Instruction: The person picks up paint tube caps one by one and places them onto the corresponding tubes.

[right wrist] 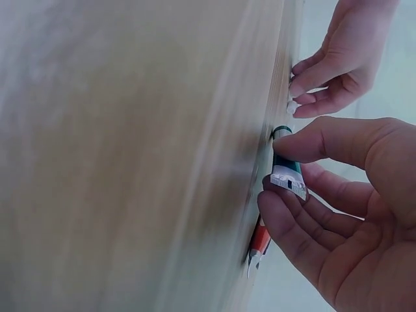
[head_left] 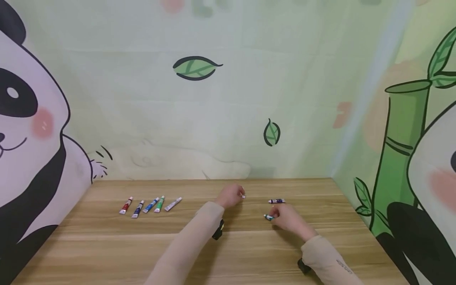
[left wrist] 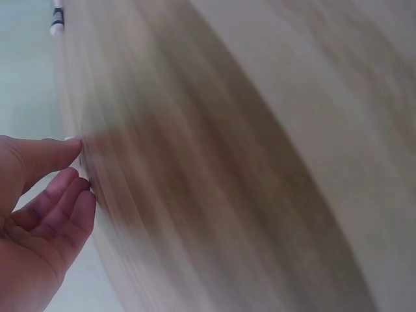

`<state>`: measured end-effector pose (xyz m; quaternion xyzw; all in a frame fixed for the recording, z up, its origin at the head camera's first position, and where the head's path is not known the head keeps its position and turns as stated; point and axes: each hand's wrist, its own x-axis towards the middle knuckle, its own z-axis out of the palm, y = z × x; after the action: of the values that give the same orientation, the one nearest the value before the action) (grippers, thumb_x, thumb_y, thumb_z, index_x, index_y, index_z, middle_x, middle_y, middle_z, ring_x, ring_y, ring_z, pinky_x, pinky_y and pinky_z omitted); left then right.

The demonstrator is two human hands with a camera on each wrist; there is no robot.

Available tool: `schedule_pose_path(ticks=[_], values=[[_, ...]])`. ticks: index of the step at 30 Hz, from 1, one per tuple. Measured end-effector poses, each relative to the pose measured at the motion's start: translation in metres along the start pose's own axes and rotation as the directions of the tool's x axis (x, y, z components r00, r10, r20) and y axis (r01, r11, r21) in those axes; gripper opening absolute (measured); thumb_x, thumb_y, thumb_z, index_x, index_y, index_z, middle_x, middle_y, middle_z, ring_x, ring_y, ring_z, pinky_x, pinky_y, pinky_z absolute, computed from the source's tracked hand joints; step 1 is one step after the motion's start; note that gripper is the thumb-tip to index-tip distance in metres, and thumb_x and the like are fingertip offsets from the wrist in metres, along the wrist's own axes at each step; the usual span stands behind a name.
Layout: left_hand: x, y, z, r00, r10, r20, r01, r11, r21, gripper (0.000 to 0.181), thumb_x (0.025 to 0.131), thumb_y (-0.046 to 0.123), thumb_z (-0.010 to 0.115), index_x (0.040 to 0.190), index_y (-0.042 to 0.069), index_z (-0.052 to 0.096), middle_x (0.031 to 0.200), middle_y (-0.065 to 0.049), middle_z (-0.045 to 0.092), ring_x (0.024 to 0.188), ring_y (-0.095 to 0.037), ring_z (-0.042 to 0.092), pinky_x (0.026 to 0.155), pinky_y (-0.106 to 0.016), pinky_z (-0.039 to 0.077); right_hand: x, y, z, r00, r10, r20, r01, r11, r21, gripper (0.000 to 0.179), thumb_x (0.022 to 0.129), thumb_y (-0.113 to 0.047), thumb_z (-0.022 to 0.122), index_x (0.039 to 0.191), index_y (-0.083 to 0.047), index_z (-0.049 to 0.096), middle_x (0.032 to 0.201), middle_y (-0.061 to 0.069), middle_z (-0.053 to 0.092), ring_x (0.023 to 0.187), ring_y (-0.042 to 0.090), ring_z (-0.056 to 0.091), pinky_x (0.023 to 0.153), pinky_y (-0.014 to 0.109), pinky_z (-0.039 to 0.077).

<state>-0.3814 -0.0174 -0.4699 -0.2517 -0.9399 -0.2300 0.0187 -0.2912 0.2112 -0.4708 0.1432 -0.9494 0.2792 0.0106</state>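
My left hand (head_left: 230, 196) is over the table's far middle, thumb and fingertips pinching a small paint tube whose white cap (head_left: 244, 196) pokes out; the fingers hide most of it. To the right, my right hand (head_left: 286, 217) pinches a green-banded paint tube (right wrist: 288, 166) between thumb and fingers, close to the tabletop. Its crimped silver end faces the right wrist camera. Just beyond this hand lies a dark purple paint tube (head_left: 276, 201). In the right wrist view, an orange-red tube (right wrist: 260, 237) shows below the fingertips.
At the left of the wooden table (head_left: 107, 237) several paint tubes lie in a slanted row: red (head_left: 126, 206), dark blue (head_left: 137, 209), blue (head_left: 151, 205), green (head_left: 159, 204) and pale (head_left: 173, 204). A printed panda backdrop (head_left: 124, 99) rises behind the table's far edge.
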Motion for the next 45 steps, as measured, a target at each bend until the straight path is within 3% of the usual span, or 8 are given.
schedule_pose_path(ticks=[15,22,26,32,34,36,40,45], values=[[0.008,-0.012,0.01,0.997,0.074,0.011,-0.074,0.997,0.025,0.006,0.09,0.01,0.073,0.088,0.005,0.075,0.085,-0.003,0.071,0.084,-0.019,0.064,0.081,-0.034,0.052,0.003,-0.007,0.005,0.999,-0.039,0.009,0.039,0.999,0.012,0.011,0.078,0.0,0.076,0.086,-0.004,0.071,0.071,-0.004,0.058,0.066,0.01,0.052,0.062,0.027,0.046],[0.004,-0.002,0.004,0.999,0.018,0.048,-0.02,0.999,0.042,0.005,0.092,0.007,0.07,0.091,0.004,0.073,0.086,-0.003,0.069,0.086,-0.018,0.063,0.083,-0.034,0.052,0.003,-0.01,0.005,0.999,-0.045,0.014,0.045,0.999,0.03,0.011,0.078,0.0,0.076,0.086,-0.005,0.071,0.072,-0.004,0.06,0.068,0.01,0.054,0.063,0.026,0.047],[-0.002,0.001,0.001,0.999,0.03,0.021,-0.03,0.999,0.037,0.006,0.094,0.009,0.069,0.092,0.003,0.07,0.087,-0.005,0.068,0.086,-0.019,0.062,0.083,-0.035,0.052,0.003,-0.009,0.005,0.998,-0.066,0.009,0.066,0.997,0.035,0.01,0.078,0.0,0.075,0.086,-0.003,0.071,0.072,-0.004,0.06,0.068,0.009,0.054,0.063,0.026,0.047],[-0.006,-0.011,0.0,0.998,0.069,-0.01,-0.07,0.984,-0.167,0.014,0.099,0.01,0.062,0.106,0.0,0.069,0.099,-0.008,0.069,0.093,-0.02,0.062,0.084,-0.034,0.051,0.003,-0.006,0.006,0.998,-0.062,0.02,0.06,0.997,0.053,0.01,0.079,-0.001,0.076,0.088,-0.003,0.072,0.074,-0.003,0.061,0.069,0.01,0.055,0.063,0.026,0.047],[-0.008,-0.014,-0.003,0.999,0.042,-0.014,-0.044,0.953,-0.3,0.022,0.102,0.012,0.059,0.114,-0.003,0.068,0.106,-0.013,0.069,0.095,-0.02,0.063,0.082,-0.034,0.053,0.003,-0.005,0.006,0.998,-0.061,0.03,0.059,0.996,0.071,0.011,0.079,-0.001,0.075,0.09,-0.003,0.072,0.075,-0.003,0.062,0.07,0.01,0.055,0.063,0.026,0.047],[-0.011,-0.014,-0.009,0.999,0.019,-0.026,-0.029,0.901,-0.433,0.026,0.104,0.013,0.056,0.12,-0.005,0.066,0.111,-0.019,0.069,0.097,-0.023,0.064,0.081,-0.033,0.054,0.003,-0.003,0.005,0.997,-0.064,0.037,0.06,0.993,0.1,0.012,0.079,0.0,0.074,0.091,-0.001,0.072,0.075,-0.002,0.063,0.07,0.01,0.055,0.062,0.025,0.047],[-0.019,-0.007,-0.028,0.995,-0.025,-0.097,-0.045,0.757,-0.652,0.025,0.102,0.012,0.059,0.118,-0.007,0.065,0.111,-0.028,0.066,0.091,-0.026,0.065,0.078,-0.03,0.056,0.002,-0.002,0.0,0.997,-0.06,0.042,0.052,0.985,0.163,0.012,0.08,0.001,0.072,0.092,0.0,0.072,0.075,-0.001,0.062,0.066,0.011,0.055,0.057,0.024,0.047],[-0.028,-0.004,-0.053,0.976,-0.072,-0.207,-0.11,0.657,-0.746,0.025,0.099,0.012,0.065,0.116,-0.006,0.066,0.112,-0.025,0.068,0.098,-0.031,0.067,0.085,-0.032,0.057,0.005,-0.004,-0.008,0.998,-0.061,0.001,0.06,0.982,0.18,0.01,0.085,0.001,0.071,0.095,0.001,0.072,0.081,0.001,0.063,0.073,0.013,0.055,0.063,0.027,0.047]])
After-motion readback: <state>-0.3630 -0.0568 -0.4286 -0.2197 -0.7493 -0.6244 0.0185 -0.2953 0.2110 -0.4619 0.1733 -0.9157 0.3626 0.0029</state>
